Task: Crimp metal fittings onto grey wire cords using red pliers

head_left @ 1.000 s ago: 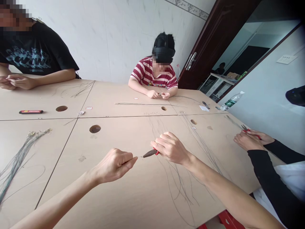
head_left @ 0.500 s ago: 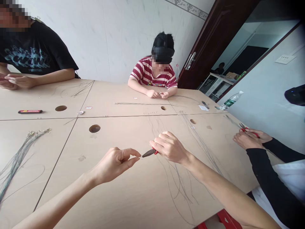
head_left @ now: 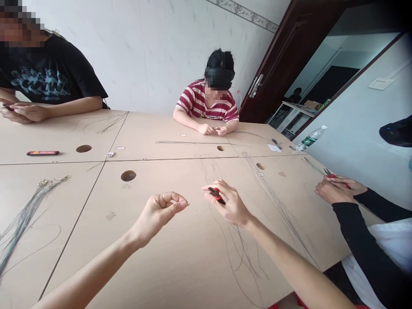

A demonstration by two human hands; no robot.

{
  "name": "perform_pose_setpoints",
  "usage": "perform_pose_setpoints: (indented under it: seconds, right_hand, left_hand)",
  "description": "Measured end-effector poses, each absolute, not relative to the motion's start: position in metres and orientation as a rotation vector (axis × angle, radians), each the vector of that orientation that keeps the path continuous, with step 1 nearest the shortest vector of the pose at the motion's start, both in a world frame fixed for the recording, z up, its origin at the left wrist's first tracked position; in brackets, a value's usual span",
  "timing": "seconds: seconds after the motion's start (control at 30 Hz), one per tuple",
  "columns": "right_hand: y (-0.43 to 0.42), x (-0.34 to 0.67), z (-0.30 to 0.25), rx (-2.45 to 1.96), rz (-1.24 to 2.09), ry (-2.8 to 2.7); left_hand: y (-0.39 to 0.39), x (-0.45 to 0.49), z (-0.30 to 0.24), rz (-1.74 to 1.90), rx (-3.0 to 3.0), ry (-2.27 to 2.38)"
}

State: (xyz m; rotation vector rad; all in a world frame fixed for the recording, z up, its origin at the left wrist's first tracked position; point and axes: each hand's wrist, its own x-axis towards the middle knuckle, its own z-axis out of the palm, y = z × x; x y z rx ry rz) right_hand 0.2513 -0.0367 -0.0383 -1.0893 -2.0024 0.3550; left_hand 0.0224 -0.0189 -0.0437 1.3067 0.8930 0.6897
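My left hand [head_left: 163, 210] pinches a tiny metal fitting [head_left: 188, 203] between thumb and forefinger; the piece is too small to make out in detail. To its right, my right hand [head_left: 232, 203] is closed round red-handled pliers [head_left: 216, 195], whose dark jaws point up and left, apart from the fitting. Several thin grey wires [head_left: 240, 242] lie on the table [head_left: 154, 274] beneath and beside my right hand. Further right, longer wires [head_left: 277, 201] stretch diagonally across the tabletop.
A bundle of wires with metal ends [head_left: 28, 210] lies at left. Round holes [head_left: 128, 176] pierce the table. A red-and-black marker [head_left: 43, 153] and a water bottle [head_left: 311, 138] are further off. Co-workers sit around; one at right holds red pliers [head_left: 328, 173].
The pliers have come away from the piece at my left fingertips and turned, their jaws now pointing up-left. My left thumb and forefinger have closed together on the small fitting.
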Motion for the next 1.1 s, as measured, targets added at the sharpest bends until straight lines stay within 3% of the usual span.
perform_pose_setpoints:
  seconds: [0.1, 0.27, 0.8, 1.1]
  right_hand:
    - [-0.044, 0.235, -0.042, -1.122, 0.75, -1.713]
    - [-0.051, 0.212, -0.044, -1.028, 0.966, -1.574]
    - [-0.061, 0.201, -0.054, -1.131, 0.834, -1.288]
    - [-0.075, 0.262, -0.043, -1.056, 0.726, -1.013]
  left_hand:
    - [-0.022, 0.03, -0.048, 0.684, 0.999, 0.807]
    - [-0.026, 0.038, -0.05, 0.702, 0.81, 0.737]
    - [-0.037, 0.059, -0.039, 0.734, 0.845, 0.71]
    - [-0.06, 0.088, -0.023, 1.018, 0.953, 0.716]
